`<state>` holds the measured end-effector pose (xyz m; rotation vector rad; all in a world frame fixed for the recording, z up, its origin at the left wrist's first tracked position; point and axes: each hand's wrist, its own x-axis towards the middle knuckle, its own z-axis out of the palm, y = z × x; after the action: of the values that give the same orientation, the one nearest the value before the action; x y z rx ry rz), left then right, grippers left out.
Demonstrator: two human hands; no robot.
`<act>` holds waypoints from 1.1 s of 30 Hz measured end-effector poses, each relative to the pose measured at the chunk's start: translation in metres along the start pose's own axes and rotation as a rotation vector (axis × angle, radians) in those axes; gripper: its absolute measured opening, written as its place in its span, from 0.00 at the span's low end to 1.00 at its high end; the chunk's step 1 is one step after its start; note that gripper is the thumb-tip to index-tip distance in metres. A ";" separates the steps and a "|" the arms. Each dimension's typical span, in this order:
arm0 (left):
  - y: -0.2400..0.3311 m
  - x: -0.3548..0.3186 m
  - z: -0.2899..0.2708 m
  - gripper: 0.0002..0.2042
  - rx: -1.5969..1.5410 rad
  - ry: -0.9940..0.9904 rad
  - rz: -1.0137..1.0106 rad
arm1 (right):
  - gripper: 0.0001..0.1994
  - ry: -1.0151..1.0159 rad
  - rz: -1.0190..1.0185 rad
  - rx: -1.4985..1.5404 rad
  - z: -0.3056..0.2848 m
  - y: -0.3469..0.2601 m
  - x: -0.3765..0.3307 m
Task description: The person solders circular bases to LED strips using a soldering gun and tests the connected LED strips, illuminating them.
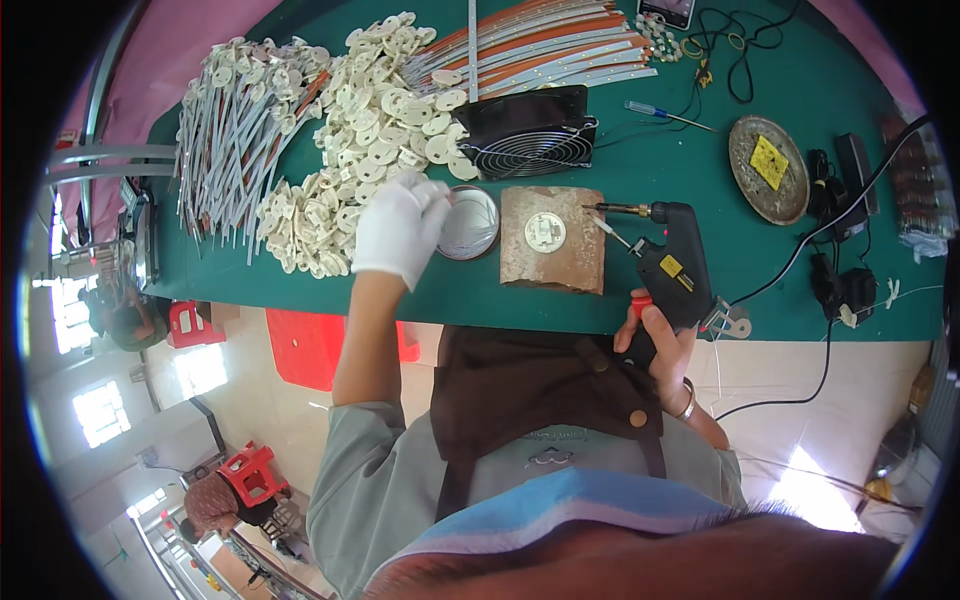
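Observation:
My right hand (662, 335) is wrapped around the grip of a black soldering gun (672, 260) with a red trigger. The gun's metal tip and wire-feed tube point left, over the edge of a brown block (525, 275). On that block lies a round whitish disc (545, 232) with small metallic marks. My left hand (400, 230), in a white glove, hovers between a heap of cream discs (375, 120) and a round shallow tin (468, 224). Its fingers are curled together; whatever they hold, if anything, is hidden.
Behind the block stands a black fan (530, 135). Strips with discs (235, 140) lie at the left, more strips (560, 45) at the back. A screwdriver (655, 110), an oval dish with a yellow sponge (768, 165), adapters and a black cable (860, 195) are on the right.

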<state>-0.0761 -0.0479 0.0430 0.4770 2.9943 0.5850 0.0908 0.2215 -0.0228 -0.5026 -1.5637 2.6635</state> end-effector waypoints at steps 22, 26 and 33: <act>-0.034 0.166 -0.002 0.19 -0.059 -0.064 -0.198 | 0.12 -0.014 -0.033 0.127 0.000 0.000 -0.002; -0.031 0.117 -0.036 0.16 -0.537 0.413 -0.153 | 0.12 -0.009 -0.024 0.147 0.002 -0.001 -0.002; 0.006 0.028 -0.023 0.15 -1.231 0.521 -0.041 | 0.12 -0.001 -0.014 0.041 0.003 -0.004 -0.002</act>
<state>-0.1036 -0.0426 0.0665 0.1427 2.2577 2.5179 0.0915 0.2208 -0.0173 -0.4874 -1.5032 2.6795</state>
